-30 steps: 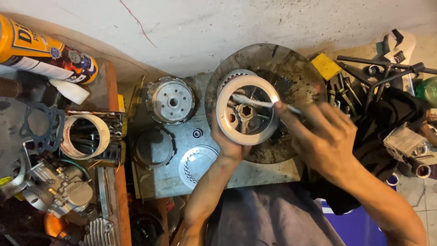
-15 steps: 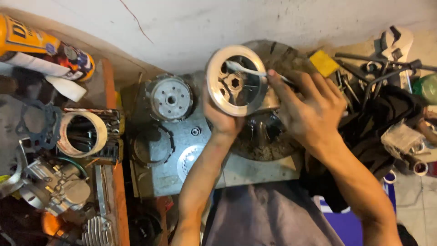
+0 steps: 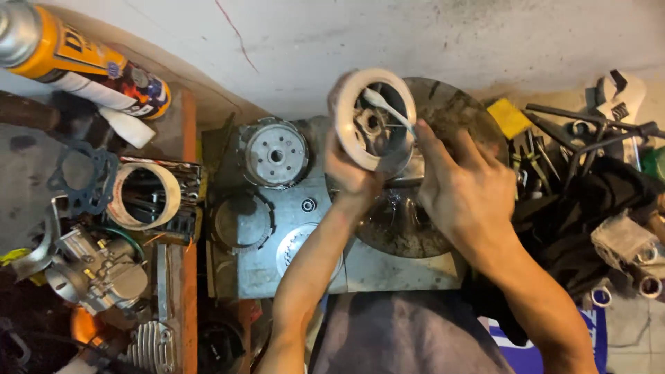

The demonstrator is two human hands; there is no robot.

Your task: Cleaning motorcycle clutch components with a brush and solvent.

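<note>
Now left hand grips round ribbed metal drum, right hand brushing

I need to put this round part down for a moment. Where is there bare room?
Bare metal sheet beside the left hand, below the dirty basin. Crowded: tools on the right, carburetor and tape roll on the left.

Yellow-orange spray can top left (blue-labelled base), lying sideways

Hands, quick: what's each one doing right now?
Left hand: closed around the round metal part, holding it up over the dirty pan.
Right hand: pinching a thin brush, its tip inside the part.
</note>
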